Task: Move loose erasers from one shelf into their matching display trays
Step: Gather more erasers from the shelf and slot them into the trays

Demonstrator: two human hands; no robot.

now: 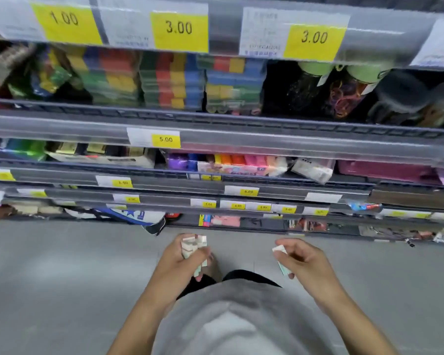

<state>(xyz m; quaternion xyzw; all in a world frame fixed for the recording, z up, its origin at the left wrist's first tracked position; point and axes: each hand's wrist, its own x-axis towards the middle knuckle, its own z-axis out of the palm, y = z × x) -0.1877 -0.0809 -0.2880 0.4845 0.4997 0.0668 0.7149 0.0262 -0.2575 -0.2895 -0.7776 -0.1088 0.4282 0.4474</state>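
The left hand [187, 257] is curled tight around a bunch of small white wrapped erasers [193, 245], several of which stick out above the thumb and below the fingers. The right hand [301, 257] pinches one white eraser [280, 249] between thumb and forefinger, and a second pale green-edged eraser [285, 268] is tucked under its lower fingers. Both hands hang in front of the person's grey shirt [231, 319], well apart from the shelves and from each other.

On the upper grey wire shelf [215, 116] stand stacks of clear plastic boxes [172, 80] filled with red, yellow, blue and green blocks, and to their right clear jars with pale green lids [354, 88] holding coloured rubber bands. The shelf below carries a pack of rainbow-coloured clay sticks [231, 162] and a dark pink case [385, 170]. Yellow price labels [178, 28] read 1.00, 3.00 and 5.00 (the smaller ones are too blurred to read). No display trays can be made out with certainty. The floor [62, 278] is smooth grey.
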